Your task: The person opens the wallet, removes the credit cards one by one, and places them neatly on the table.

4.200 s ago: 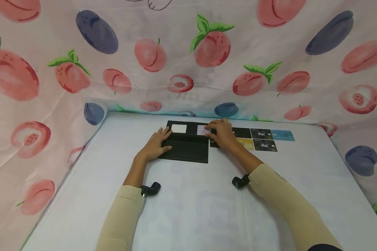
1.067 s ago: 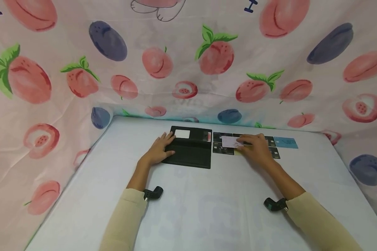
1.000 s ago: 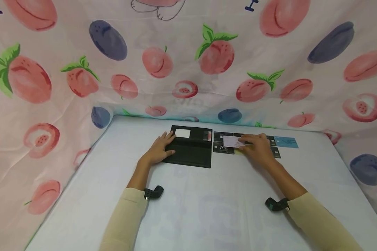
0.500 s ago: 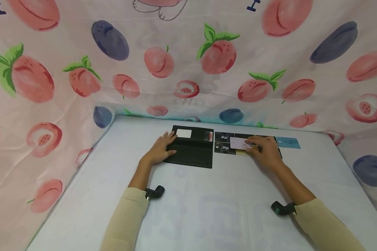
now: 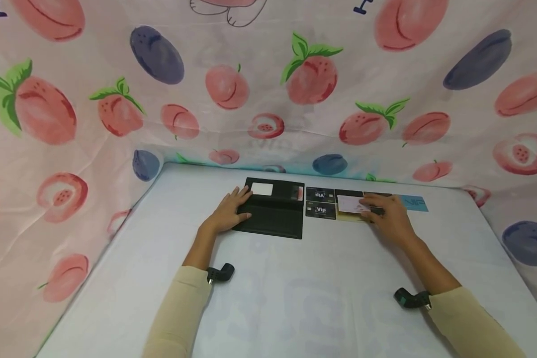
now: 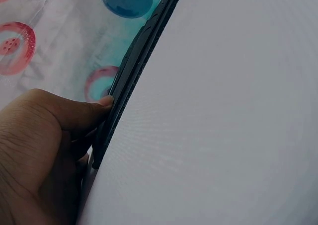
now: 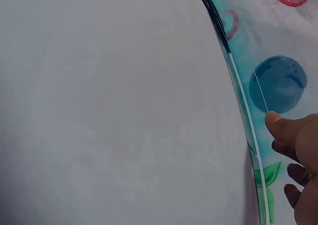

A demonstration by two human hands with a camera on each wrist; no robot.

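My left hand [image 5: 227, 211] lies spread over the left edge of an unfolded black wallet [image 5: 270, 221], thumb and fingertips on it. A white card or window [image 5: 262, 189] shows in the wallet's upper left, and a dark and reddish pocket [image 5: 297, 193] in its upper right. Between thumb and fingers, my right hand [image 5: 391, 215] pinches a pale pink card [image 5: 350, 204] by its right end. In the right wrist view this card [image 7: 261, 90] appears edge-on, raised off the table. It overlaps a yellow card [image 5: 346, 217] and a black card [image 5: 346, 192] in the head view.
Two black Vip cards, one upper [image 5: 320, 194] and one lower [image 5: 320, 210], lie just right of the wallet. A blue card [image 5: 416, 203] ends the upper row, partly behind my right hand. Fruit-printed cloth [image 5: 259, 89] rises behind the white table [image 5: 268, 298].
My right hand has taken the pale pink card out of the wallet's upper right pocket and carried it rightward over the laid-out cards. My left hand stays on the wallet.
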